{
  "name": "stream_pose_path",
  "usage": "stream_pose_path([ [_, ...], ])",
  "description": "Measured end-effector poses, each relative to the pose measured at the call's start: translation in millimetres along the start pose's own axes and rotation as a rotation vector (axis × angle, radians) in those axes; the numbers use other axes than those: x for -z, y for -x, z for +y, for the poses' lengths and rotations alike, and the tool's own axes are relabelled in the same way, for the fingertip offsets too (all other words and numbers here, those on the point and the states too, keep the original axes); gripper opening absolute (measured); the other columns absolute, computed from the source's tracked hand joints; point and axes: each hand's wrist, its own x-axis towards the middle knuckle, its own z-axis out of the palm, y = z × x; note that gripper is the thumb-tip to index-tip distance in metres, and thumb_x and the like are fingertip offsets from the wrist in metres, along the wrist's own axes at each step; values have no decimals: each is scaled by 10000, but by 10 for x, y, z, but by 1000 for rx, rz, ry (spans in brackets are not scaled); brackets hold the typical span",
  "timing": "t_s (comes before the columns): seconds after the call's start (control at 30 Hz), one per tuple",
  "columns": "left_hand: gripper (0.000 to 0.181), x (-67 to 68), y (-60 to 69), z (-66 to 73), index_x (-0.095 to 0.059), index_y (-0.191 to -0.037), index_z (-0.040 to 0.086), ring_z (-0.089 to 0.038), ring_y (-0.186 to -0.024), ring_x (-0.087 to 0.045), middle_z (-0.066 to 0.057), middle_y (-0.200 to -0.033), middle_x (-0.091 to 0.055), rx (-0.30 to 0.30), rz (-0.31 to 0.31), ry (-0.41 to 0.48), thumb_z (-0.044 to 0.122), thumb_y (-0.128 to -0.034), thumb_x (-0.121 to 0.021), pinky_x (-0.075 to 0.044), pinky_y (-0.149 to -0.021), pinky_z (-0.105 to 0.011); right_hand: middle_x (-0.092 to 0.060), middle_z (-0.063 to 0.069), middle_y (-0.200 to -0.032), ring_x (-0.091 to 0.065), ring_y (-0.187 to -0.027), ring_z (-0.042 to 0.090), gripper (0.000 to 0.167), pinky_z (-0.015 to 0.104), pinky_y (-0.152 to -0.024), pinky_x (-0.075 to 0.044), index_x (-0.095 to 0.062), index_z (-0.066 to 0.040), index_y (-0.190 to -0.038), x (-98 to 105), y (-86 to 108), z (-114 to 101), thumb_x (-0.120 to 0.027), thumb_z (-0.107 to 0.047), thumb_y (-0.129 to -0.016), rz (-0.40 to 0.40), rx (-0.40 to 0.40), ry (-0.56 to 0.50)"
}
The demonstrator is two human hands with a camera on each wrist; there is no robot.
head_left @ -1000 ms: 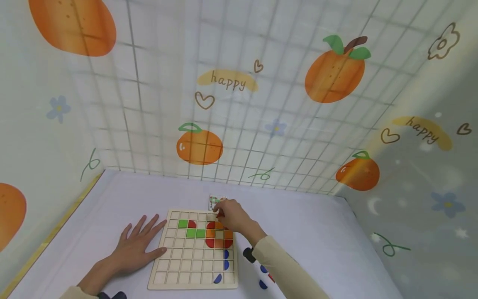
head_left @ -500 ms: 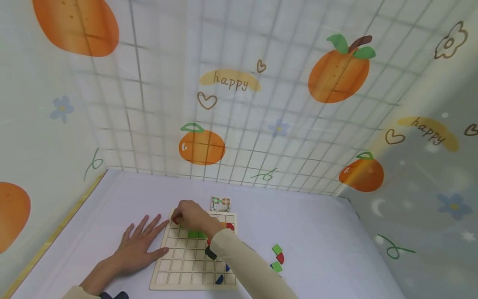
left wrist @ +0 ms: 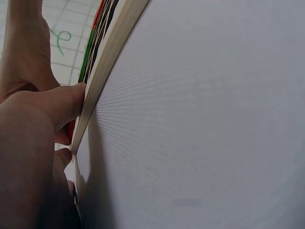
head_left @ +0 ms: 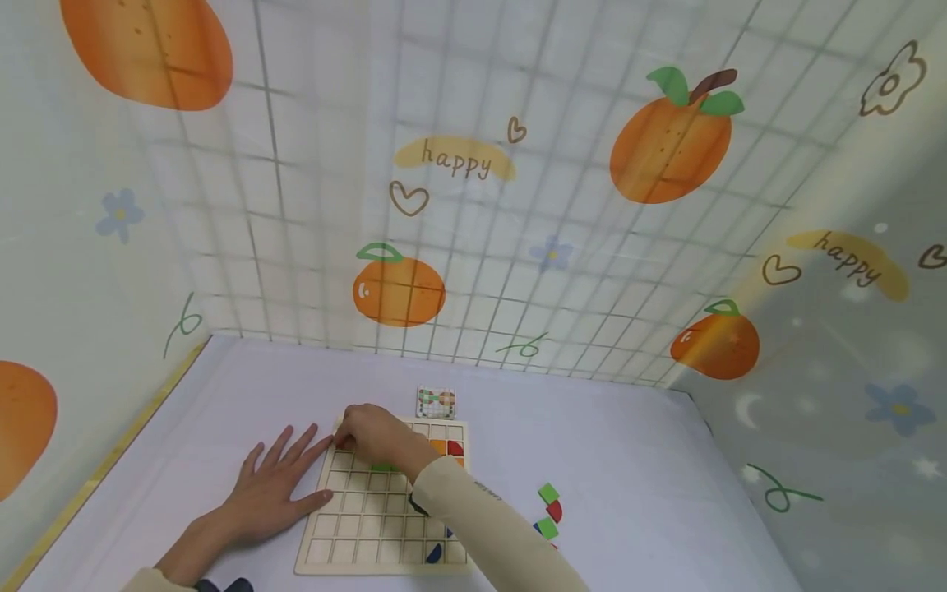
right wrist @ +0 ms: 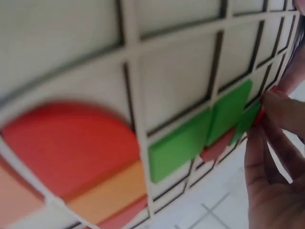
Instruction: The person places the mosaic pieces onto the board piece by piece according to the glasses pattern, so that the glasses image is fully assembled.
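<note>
A pale wooden grid board [head_left: 351, 526] lies on the table. At its upper left corner my right hand [head_left: 381, 436] pinches a small red piece [right wrist: 260, 114] between thumb and fingertips, over or in a cell beside the green squares [right wrist: 178, 145]. How far the piece sits in the cell cannot be seen. My left hand [head_left: 270, 493] lies with spread fingers at the board's left edge, its thumb and fingertip touching the rim. Red and orange pieces [right wrist: 76, 148] fill cells farther right, partly hidden by my right arm. A blue half-round piece [head_left: 434, 553] lies near the bottom right.
Behind the board lies a small picture card [head_left: 436, 403] with a coloured pattern. Loose pieces lie on the table to the right, among them a green square [head_left: 548, 493] and a red quarter-round [head_left: 555, 511]. A printed curtain [head_left: 473, 271] hangs behind the table.
My right hand has moved left across the board from its upper right to its upper left corner, a red piece in its fingers, then settled lower there. The left hand stays put.
</note>
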Motion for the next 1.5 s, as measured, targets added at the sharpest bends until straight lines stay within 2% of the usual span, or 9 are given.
stream_pose_path([
  [0.1,786,-1,5,1,-401,-1512,158,-456,-1444,-111,-154,-1590,-260,-4,3,0,627,-905,-569,-30,-1066,-703,-649,-109,-951,-574,-871,1,161,97,-837,-441,-786,-215,-1071,35,3,-29,-677,-187,-955,-22,15,44],
  [0.33,794,-12,4,-19,-395,-1517,159,-460,-1442,-113,-153,-1588,-264,-1,11,-6,633,-903,-566,-28,-1065,-707,-619,-133,-904,-573,-828,15,144,124,-794,-467,-778,-255,-1029,43,-38,-93,-662,-196,-967,-59,35,233],
  [0.53,815,-48,-9,-44,-390,-1521,167,-459,-1443,-111,-144,-1593,-257,3,-2,-12,661,-894,-554,-30,-1062,-709,-625,-126,-917,-581,-831,16,141,120,-788,-470,-766,-226,-1055,44,7,-109,-675,-185,-956,-52,7,190],
  [0.7,821,-35,-13,-19,-397,-1518,181,-468,-1439,-113,-151,-1590,-259,8,1,-5,671,-881,-563,-30,-1056,-714,-600,-104,-1115,-552,-988,45,252,121,-840,-462,-737,-261,-1160,18,172,-55,-676,-146,-944,16,-36,148],
  [0.8,820,-31,-24,-15,-410,-1510,173,-470,-1436,-117,-152,-1587,-265,12,10,-13,671,-878,-567,-34,-1059,-712,-582,-72,-1197,-534,-1052,83,270,139,-874,-457,-727,-260,-1182,45,338,2,-673,-148,-942,89,-62,132],
  [0.97,837,-67,-23,-24,-409,-1510,171,-466,-1438,-112,-151,-1588,-261,32,-1,-33,689,-870,-560,-34,-1065,-708,-594,-24,-1206,-553,-1030,112,229,210,-899,-476,-741,-228,-1153,35,724,132,-686,-172,-937,181,-93,45],
  [1.13,845,-87,-30,-11,-411,-1507,167,-460,-1440,-107,-156,-1586,-263,46,5,-47,687,-861,-571,-25,-1075,-702,-577,-3,-1238,-548,-1084,132,196,336,-955,-479,-750,-234,-1104,-50,1186,272,-718,-195,-915,250,-193,-10],
  [1.27,844,-84,-34,-6,-416,-1504,163,-457,-1441,-107,-160,-1583,-266,49,12,-54,680,-858,-580,-25,-1077,-701,-586,-20,-1193,-538,-1020,137,165,340,-870,-502,-758,-239,-1056,-99,1558,353,-741,-215,-894,260,-295,-41],
  [1.5,850,-96,-21,-12,-412,-1507,169,-452,-1443,-101,-155,-1586,-262,51,8,-49,688,-855,-576,-23,-1078,-699,-583,-54,-1131,-532,-994,160,203,388,-858,-508,-755,-252,-1045,-87,2141,482,-790,-276,-847,168,-541,-45],
])
